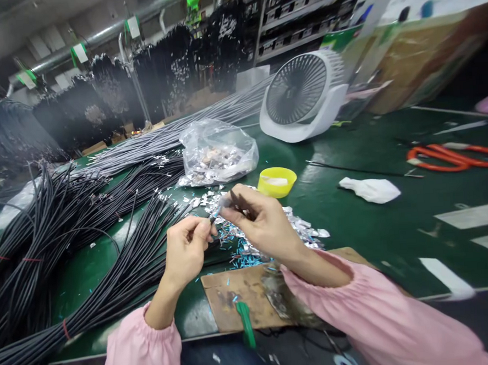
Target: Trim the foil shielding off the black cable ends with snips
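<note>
My left hand [187, 246] is closed in a pinch on the end of a thin black cable [214, 217], just above the green table [354, 220]. My right hand [259, 219] meets it from the right, fingers pinched around the cable tip and a small dark piece I cannot make out. Below the hands lies a heap of silver foil scraps and blue bits [247, 243]. Bundles of black cables [66, 254] spread across the table to my left. Both sleeves are pink.
A clear plastic bag of metal bits [217, 151] and a yellow cup [276, 181] sit behind the hands. A white desk fan [302, 93] stands further back. Orange scissors [453, 156] lie at right, a white rag [370, 189] nearer. A brown board [243, 298] sits at the table's edge.
</note>
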A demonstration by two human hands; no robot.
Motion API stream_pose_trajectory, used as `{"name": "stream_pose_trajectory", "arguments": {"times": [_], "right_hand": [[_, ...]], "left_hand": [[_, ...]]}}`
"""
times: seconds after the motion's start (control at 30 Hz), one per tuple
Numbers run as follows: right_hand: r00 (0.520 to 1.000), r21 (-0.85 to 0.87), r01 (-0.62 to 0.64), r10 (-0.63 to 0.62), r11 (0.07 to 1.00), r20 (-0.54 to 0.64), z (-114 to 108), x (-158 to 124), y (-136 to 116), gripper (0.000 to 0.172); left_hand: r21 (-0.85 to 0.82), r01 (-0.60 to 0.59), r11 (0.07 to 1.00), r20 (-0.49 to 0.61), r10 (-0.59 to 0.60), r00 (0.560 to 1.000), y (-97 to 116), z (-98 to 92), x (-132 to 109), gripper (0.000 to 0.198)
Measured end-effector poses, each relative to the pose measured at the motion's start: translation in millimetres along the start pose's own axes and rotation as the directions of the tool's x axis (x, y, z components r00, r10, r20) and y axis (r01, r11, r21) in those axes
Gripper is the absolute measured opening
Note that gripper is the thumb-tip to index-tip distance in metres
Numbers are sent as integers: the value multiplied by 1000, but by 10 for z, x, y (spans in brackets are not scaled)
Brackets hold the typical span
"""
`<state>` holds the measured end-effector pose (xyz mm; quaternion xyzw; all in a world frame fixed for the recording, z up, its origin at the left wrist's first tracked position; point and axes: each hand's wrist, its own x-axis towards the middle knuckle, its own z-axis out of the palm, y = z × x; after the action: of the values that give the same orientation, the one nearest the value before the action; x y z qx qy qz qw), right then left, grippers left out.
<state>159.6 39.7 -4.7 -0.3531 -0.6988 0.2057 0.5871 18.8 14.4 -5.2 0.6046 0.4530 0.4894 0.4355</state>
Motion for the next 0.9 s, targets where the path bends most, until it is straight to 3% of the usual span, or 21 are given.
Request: {"name": "stream_pose_trajectory", "arguments": {"times": [0.1,0.17,0.23,0.27,0.33,0.4,0.5,0.6,0.67,0.77,0.83,0.9], "right_hand": [[963,162,-246,260,956,-75,-38,33,85,15],[920,159,-307,335,938,-204,-107,56,127,17],[922,29,-259,256,965,-290,-177,71,108,12],[946,-43,-201,182,979,-269,-200,72,75,10],[991,-103,-49,36,993,-132,-211,59,-14,5],[997,-83,79,-80,993,1,-188,30,-91,7],[988,-94,148,-144,984,56,-140,-17,-130,11],[990,-155,135,-128,979,50,-108,-48,-107,9],[990,-204,142,-134,969,51,-91,-59,-92,9],[989,-245,144,-132,959,66,-70,-68,-81,12],[996,-207,66,-51,976,75,-62,-66,-78,11],[991,-100,-68,80,993,112,-58,-53,-81,12]], "left_hand": [[-25,-62,998,0,62,998,31,-21,-12,34],[-38,-82,996,-24,82,996,46,-45,-11,32],[-23,-95,995,-67,93,993,47,-63,-4,28],[4,-103,995,-93,103,990,42,-67,-1,25],[93,-143,985,-151,156,976,27,-67,4,18],[207,-207,956,-194,247,949,13,-57,4,13],[357,-291,888,-205,378,903,8,-38,-10,9],[431,-306,849,-219,427,878,14,-21,-28,7],[421,-274,865,-226,393,891,13,-12,-33,9],[342,-164,925,-177,235,956,6,-7,-23,15],[276,-79,958,-120,116,986,5,-11,-9,17],[232,-48,972,-96,72,993,14,-20,0,15]]}}
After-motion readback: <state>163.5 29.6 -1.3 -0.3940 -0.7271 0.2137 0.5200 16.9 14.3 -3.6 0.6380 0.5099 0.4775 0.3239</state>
